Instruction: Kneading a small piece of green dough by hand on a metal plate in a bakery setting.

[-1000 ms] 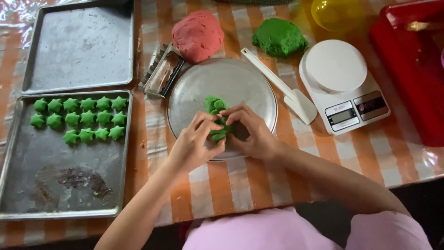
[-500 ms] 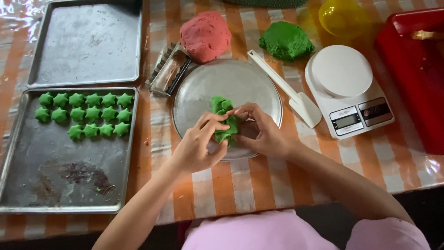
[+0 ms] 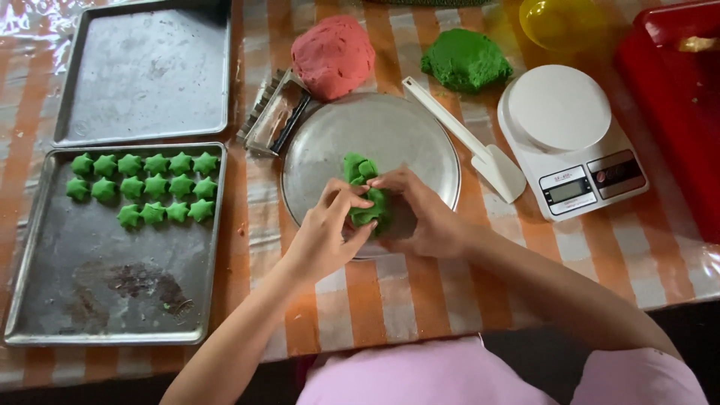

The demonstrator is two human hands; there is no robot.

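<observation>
While pinched between both hands (image 3: 379, 221), a lumpy bright-green dough piece (image 3: 365, 189); fingers closed around it.

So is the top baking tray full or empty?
Empty. The upper baking tray shows only bare grey metal, while the lower baking tray holds three rows of green star-shaped dough pieces.

Both bare forearms reach forward from the bottom of the view and converge, the left one rising from the lower left, the right one coming in from the lower right. The left hand (image 3: 324, 238) lies palm down with fingers curled inward, fingertips pinching toward the right hand (image 3: 421, 217). That hand is cupped, its fingers bent and meeting the left fingertips.
</observation>
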